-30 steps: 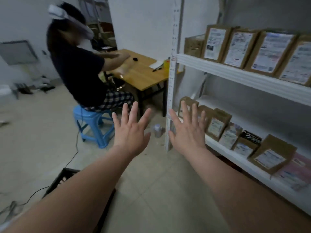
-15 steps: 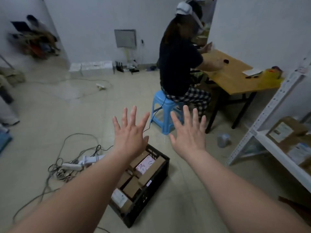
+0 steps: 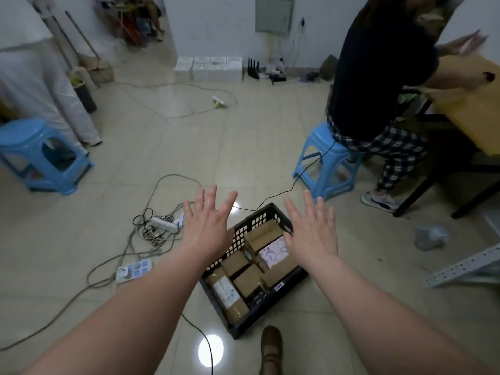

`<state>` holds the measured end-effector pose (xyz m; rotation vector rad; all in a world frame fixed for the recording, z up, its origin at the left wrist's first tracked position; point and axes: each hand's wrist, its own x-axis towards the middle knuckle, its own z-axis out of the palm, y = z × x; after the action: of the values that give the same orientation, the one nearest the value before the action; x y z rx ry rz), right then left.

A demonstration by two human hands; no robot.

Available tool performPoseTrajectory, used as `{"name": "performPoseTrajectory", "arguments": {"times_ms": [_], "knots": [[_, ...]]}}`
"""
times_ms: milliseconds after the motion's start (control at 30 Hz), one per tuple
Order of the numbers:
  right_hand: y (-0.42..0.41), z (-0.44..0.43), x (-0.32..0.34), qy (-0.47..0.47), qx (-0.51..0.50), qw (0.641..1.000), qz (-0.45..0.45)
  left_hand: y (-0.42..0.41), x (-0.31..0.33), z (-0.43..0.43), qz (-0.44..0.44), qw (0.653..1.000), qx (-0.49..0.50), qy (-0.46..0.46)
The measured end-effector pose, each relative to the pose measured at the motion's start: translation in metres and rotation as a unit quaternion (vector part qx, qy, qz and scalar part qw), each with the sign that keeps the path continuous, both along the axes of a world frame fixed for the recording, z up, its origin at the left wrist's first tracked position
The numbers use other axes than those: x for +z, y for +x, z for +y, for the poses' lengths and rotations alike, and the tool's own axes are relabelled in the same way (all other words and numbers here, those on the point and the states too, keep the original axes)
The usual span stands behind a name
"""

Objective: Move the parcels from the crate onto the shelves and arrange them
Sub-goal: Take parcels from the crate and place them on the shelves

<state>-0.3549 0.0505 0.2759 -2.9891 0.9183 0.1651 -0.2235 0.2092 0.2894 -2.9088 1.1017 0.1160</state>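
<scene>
Both the left hand [image 3: 207,231] and right hand [image 3: 311,236] hover empty, fingers spread, over the black crate [image 3: 259,316] at lower centre; the black cable [image 3: 201,335] beside it could trip the person.

The view swung away from the shelves [image 3: 465,265] and down to the crate [image 3: 263,215]. The left hand [image 3: 208,228] and right hand [image 3: 311,234] came above the crate, and its parcels [image 3: 244,277] came fully into sight.
</scene>
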Motion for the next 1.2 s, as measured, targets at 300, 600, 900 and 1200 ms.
{"name": "performPoseTrajectory", "arguments": {"times_ms": [300,600,900,1200], "knots": [[0.05,-0.082,-0.061,0.051,-0.05,0.993,0.09,0.067,-0.057,-0.064,0.074,0.995,-0.017,0.072],[0.104,-0.109,-0.088,0.08,-0.086,0.988,0.098,0.13,-0.078,-0.101,0.09,0.988,-0.047,0.114],[0.128,-0.112,-0.13,0.137,-0.259,0.951,0.097,0.194,-0.128,-0.15,0.118,0.968,-0.186,0.124],[0.143,-0.062,-0.228,0.224,-0.439,0.863,0.11,0.248,-0.208,-0.17,0.109,0.924,-0.316,0.184]]}}
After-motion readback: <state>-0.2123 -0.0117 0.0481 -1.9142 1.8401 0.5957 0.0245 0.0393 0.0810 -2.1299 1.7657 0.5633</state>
